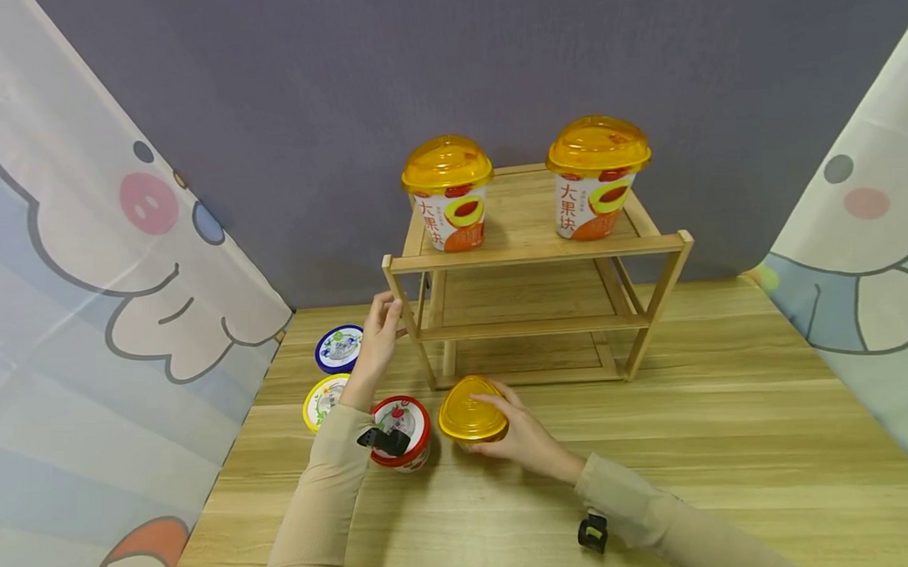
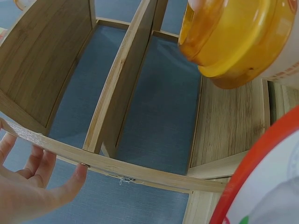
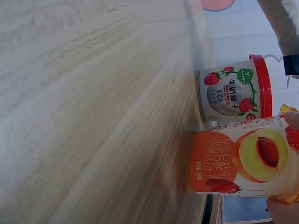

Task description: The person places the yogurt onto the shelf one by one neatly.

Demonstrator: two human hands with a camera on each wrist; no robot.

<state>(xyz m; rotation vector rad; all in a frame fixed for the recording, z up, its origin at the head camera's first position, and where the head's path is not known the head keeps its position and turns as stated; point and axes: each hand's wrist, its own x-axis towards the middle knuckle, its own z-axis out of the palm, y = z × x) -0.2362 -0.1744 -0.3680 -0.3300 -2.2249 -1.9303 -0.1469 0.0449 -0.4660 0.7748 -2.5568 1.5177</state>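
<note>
My left hand (image 1: 375, 345) grips the left front post of a tiered wooden rack (image 1: 535, 254); the left wrist view shows its thumb and fingers (image 2: 74, 179) around the post (image 2: 140, 172). In my right hand (image 1: 530, 441) is a yogurt cup (image 1: 471, 412) with a domed yellow lid, held around the lid, before the rack's front edge. The right wrist view shows that cup's peach picture (image 3: 264, 154) and its base at the tabletop. Just left of it stands a red-lidded strawberry tub (image 3: 229, 93), partly covered in the head view by my left wrist strap.
Two similar yellow-lidded cups, one on the left (image 1: 451, 196) and one on the right (image 1: 596, 178), stand on the rack's top tier. A blue-lidded tub (image 1: 339, 347) and a yellow-lidded tub (image 1: 323, 402) sit left of my left forearm. Behind the rack rises a grey wall (image 1: 329, 154).
</note>
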